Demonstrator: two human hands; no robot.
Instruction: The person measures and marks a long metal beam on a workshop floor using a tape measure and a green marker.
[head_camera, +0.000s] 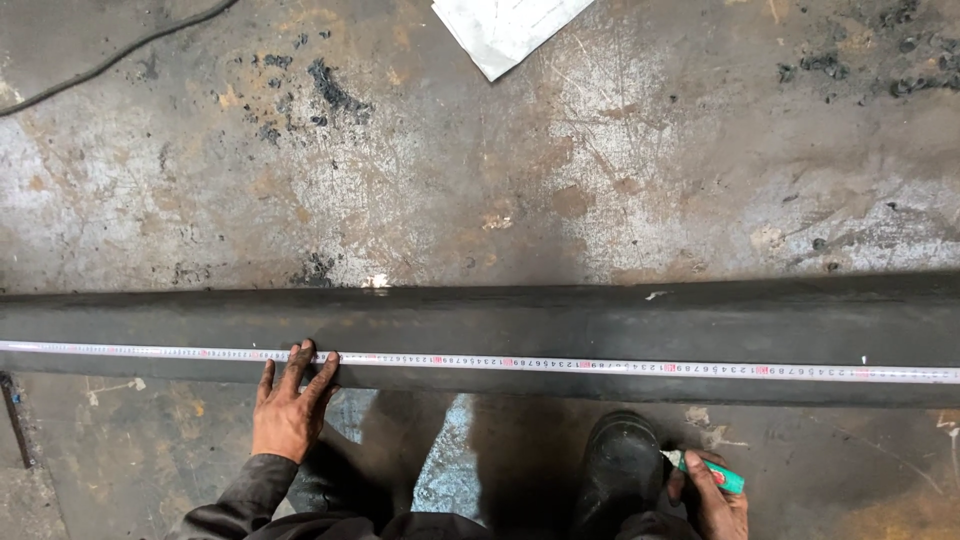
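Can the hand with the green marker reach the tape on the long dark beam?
Probably yes: the right hand holds the green marker just below the beam, with nothing between it and the measuring tape.

Steel beam (600, 325) looked dark, matt, mill-scale finish, slightly rough, a few pale scuffs along the top edge. Tape measure (620, 366) on it was a thin white blade with a faint sheen. My left hand (288, 405) was grimy, fingertips on the tape; the sleeve was dark cloth with a dull shine. Marker (708, 472) in my right hand (715, 500) was glossy green plastic. Boot (620, 465) looked like smooth black rubber or leather, semi-gloss. Floor (480, 170) was worn, scratched and rust-stained, bare bright patches, patchy sheen. Sheet (505, 28) up top looked like white paper, matt.
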